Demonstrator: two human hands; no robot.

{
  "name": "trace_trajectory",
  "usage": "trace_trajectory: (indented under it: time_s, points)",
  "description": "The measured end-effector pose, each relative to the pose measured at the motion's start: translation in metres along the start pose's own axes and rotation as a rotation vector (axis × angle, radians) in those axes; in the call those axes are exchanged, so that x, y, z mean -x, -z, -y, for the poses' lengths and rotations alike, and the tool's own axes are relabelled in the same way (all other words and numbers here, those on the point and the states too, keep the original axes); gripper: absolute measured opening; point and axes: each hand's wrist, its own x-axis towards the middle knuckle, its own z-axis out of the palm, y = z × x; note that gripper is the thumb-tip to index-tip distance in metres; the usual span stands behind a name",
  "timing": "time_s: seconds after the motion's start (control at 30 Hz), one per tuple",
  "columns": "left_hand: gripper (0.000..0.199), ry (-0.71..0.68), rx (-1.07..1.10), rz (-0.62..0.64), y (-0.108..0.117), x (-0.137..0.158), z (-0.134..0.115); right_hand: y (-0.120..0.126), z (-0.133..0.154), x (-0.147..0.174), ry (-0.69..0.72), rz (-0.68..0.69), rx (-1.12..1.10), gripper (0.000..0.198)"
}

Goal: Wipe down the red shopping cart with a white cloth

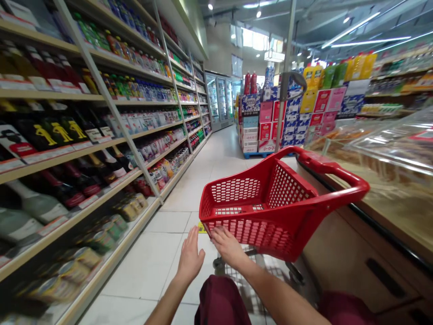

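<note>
A red plastic shopping cart (250,225) stands sideways in front of me, its handle to the right, and no goods show in its basket. My right hand (228,246) is at the near lower corner of the basket, fingers apart; I cannot tell whether they touch it. To the left of the cart, my left hand (191,257) is held over the floor with its fingers stretched out and nothing in it. The cart's wheels are partly hidden behind my right arm and knee.
Shelves (149,164) of bottles and cans line the left side. A display counter (382,198) with clear-covered food borders the right. Stacked drink cartons (267,131) stand ahead on a blue pallet, beside a metal pole (287,49). Glass-door fridges (219,97) are at the back.
</note>
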Motion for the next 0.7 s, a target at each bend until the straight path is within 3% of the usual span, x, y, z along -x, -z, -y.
trace_trajectory:
  time_s: [0.1,0.23,0.4,0.6,0.7]
  points:
    - [0.063,0.042,-0.026,0.03,0.0,0.011,0.005,-0.001,0.003,-0.002,0.045,-0.015,-0.011,0.023]
    - [0.063,0.062,-0.046,0.045,-0.003,0.009,-0.001,0.014,-0.012,-0.007,-0.014,-0.106,0.034,0.03]
    - [0.063,0.005,-0.043,0.037,-0.011,0.0,-0.018,0.025,-0.032,0.037,0.021,0.007,0.078,0.025]
    - [0.064,-0.097,-0.011,0.018,-0.028,-0.01,-0.056,0.052,-0.052,0.072,-0.163,-0.086,0.149,0.034]
    - [0.064,-0.174,-0.016,0.026,-0.034,-0.015,-0.074,0.059,-0.06,0.092,-0.148,-0.088,0.175,0.026]
